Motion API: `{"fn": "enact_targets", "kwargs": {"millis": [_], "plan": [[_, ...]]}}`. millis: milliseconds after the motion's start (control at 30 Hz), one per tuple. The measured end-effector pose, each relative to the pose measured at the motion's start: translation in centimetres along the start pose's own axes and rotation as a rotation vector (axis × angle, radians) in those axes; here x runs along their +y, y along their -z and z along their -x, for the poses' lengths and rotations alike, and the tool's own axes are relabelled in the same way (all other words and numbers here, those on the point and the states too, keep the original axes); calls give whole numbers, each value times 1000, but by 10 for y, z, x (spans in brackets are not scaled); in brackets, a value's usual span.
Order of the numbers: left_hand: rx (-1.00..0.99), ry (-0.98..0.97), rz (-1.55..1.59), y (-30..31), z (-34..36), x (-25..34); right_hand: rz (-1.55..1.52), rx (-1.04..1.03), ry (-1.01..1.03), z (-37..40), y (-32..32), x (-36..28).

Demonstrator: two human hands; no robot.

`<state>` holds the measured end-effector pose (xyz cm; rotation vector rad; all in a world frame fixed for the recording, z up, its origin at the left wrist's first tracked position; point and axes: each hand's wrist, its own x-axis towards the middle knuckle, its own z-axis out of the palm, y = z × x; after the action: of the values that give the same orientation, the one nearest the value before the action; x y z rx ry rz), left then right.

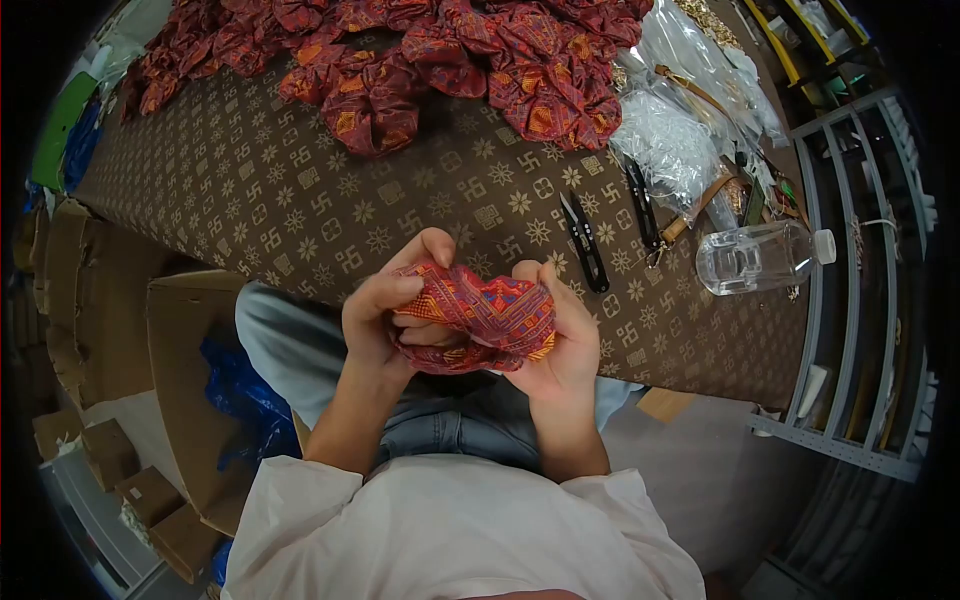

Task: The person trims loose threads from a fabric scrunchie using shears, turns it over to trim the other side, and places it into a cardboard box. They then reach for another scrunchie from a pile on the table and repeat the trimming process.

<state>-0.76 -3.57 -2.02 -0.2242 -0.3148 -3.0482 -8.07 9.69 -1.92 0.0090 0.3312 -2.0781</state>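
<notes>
Between my hands, above my lap at the table's near edge, is a red patterned scrunchie (485,312) with orange and purple in its weave. My left hand (385,310) grips its left side, some fingers passing through the loop and the thumb on top. On the other side my right hand (565,335) is closed round the cloth, its fingers partly hidden behind it. A heap of scrunchies in the same fabric (555,75) lies along the far part of the table. Black thread snips (585,245) rest to the right of my right hand.
A brown patterned cloth covers the table (420,200). On its right are a second pair of snips (640,205), a clear plastic bottle (755,258) on its side and clear plastic bags (670,130). Cardboard boxes (190,400) stand at left, a metal rack (870,280) at right.
</notes>
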Motion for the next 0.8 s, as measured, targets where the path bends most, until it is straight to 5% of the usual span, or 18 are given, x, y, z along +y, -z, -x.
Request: {"fn": "enact_targets", "kwargs": {"millis": [33, 100, 167, 233, 267, 333, 400, 500, 533, 733, 800], "plan": [[0, 4, 1, -4, 0, -3, -2, 1, 3, 1, 0, 0], [372, -259, -1204, -18, -1, -12, 874, 110, 340, 2, -3, 0], [341, -299, -1450, -14, -2, -10, 1179, 152, 446, 2, -4, -2], [312, -722, -2014, -14, -9, -7, 1482, 185, 552, 1, -8, -3], [308, -723, -2015, -17, -10, -8, 1480, 179, 541, 1, -12, -3], [90, -399, -1844, -24, -8, -13, 1479, 182, 525, 4, -14, -2], [135, -456, -1911, -17, -8, -17, 1109, 205, 442, 2, -15, -2], [386, -506, -1739, -7, -6, -19, 1110, 176, 746, -4, -4, 10], [392, -503, -1742, -8, -6, -22, 1458, 159, 836, 0, 0, 8], [454, -534, -1637, -8, -2, -26, 1323, 250, 582, 8, 0, 12], [500, -342, -842, -6, 0, -25, 1093, 215, 509, 8, -2, 7]]}}
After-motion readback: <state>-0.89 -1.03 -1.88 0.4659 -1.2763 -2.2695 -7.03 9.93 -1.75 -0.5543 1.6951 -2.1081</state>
